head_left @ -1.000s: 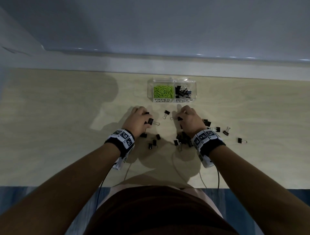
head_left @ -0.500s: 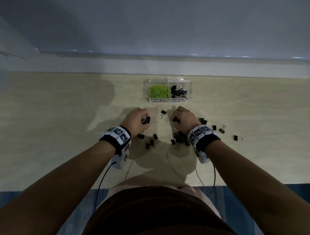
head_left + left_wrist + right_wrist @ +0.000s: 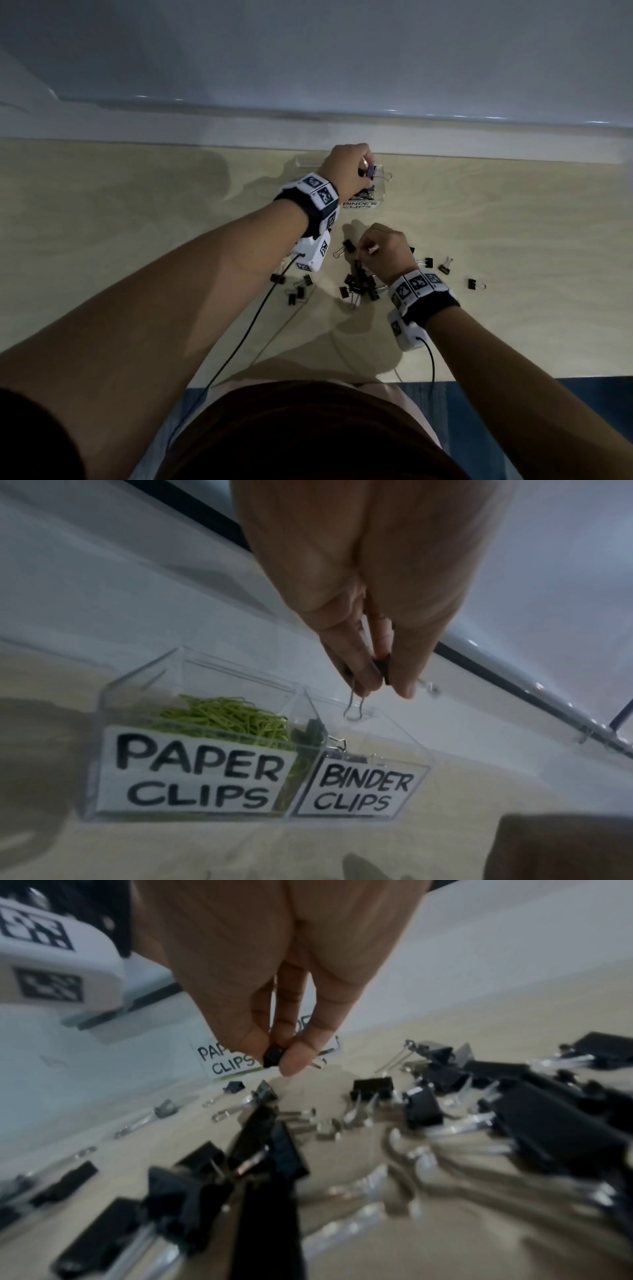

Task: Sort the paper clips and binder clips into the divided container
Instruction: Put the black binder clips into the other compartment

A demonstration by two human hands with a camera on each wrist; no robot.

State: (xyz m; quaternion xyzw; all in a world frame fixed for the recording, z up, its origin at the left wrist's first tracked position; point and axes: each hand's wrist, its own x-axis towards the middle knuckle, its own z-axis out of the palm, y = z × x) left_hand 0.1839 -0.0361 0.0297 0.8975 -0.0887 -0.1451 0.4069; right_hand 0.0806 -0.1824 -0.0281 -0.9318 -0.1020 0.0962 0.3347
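Left hand [image 3: 346,171] is pinching a binder clip [image 3: 382,669] above the divided container [image 3: 192,685], hiding most of it in the head view. Right hand [image 3: 383,251] is pinching a small black clip [image 3: 273,1054], mostly covered by fingertips, over the blurred loose pile [image 3: 445,1123] on the counter [image 3: 137,222].

Left arm stretched forward, left hand [image 3: 346,171] raised with fingertips [image 3: 404,680] pinched together pointing down. Right hand [image 3: 383,250] held low and nearer the body, thumb and fingers [image 3: 294,1056] pinched.
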